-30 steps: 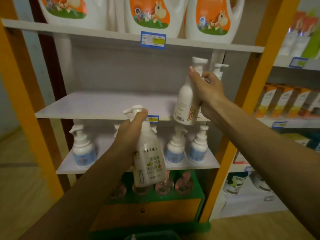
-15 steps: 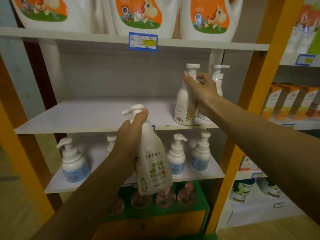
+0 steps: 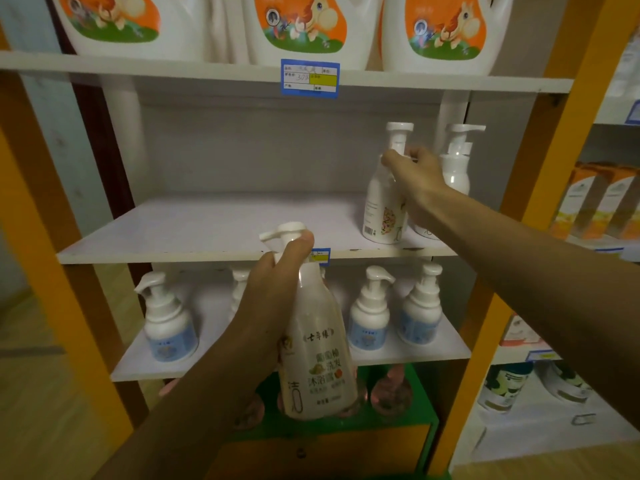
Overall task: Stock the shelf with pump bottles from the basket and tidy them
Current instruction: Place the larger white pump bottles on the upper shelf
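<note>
view from head cam, looking at a store shelf unit w/ orange posts. right hand (image 3: 414,178) reaches to the right end of the middle shelf (image 3: 207,230), fingers curled round the neck of a white pump bottle (image 3: 382,209) that stands upright on the shelf near the front edge, just beside a second pump bottle (image 3: 457,168) at the far right, behind the hand. so the right grip is closed on that bottle's neck. arm stretched forward and up, wrist bent slightly in.

left hand (image 3: 273,296) holds a third bottle (image 3: 318,351) up in front of the shelf's front edge, mid-width; grip closed round its neck, thumb by the pump head, label facing the camera. forearm rises from lower left.

step in hand, prob: settle the right bottle. to do it well, seat the base flat, turn label + spout forward, keep it close to its neighbour w/o knocking it, then let go gently. left bottle likely goes next in the row.
</note>
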`<action>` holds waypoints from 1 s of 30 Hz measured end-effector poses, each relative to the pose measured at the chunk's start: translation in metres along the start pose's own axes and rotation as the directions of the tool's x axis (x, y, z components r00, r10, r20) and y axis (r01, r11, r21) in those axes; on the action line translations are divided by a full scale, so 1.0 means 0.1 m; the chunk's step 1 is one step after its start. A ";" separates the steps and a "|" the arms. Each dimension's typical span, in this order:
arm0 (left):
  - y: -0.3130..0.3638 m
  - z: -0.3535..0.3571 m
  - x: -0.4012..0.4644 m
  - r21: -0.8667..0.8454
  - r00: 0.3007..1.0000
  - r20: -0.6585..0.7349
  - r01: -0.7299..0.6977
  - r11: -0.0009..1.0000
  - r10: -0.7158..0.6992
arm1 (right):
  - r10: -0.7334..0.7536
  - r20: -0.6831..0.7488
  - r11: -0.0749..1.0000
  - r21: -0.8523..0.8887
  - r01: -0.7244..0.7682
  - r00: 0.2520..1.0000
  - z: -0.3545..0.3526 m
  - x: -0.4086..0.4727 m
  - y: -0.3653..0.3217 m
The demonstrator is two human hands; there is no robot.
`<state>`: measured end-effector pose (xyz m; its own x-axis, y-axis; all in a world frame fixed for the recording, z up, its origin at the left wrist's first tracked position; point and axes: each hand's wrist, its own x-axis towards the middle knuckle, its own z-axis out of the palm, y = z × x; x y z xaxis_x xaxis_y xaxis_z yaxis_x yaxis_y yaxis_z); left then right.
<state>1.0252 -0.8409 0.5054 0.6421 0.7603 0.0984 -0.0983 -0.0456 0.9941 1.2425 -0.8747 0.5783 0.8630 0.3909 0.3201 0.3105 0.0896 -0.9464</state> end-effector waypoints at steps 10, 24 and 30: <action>-0.09 -0.03 -0.04 -0.072 0.994 0.004 0.108 0.991 -0.108 | -0.186 -0.097 0.960 -0.230 0.160 0.978 -0.19 -0.52 0.09; 0.06 0.26 -0.39 -0.194 0.997 -0.061 0.043 0.980 -0.056 | 0.192 0.768 0.964 -0.264 0.029 0.611 -0.66 -2.08 0.28; 0.15 0.29 -0.38 -0.104 0.999 -0.025 0.042 0.994 -0.045 | 0.127 0.644 0.986 -0.165 -0.025 0.755 -0.60 -2.11 0.37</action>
<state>1.0218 -0.8891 0.5181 0.6269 0.7774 0.0524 -0.1494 0.0538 0.9873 1.0958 -1.0088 0.4781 0.4340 0.8961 0.0934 0.3502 -0.0723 -0.9339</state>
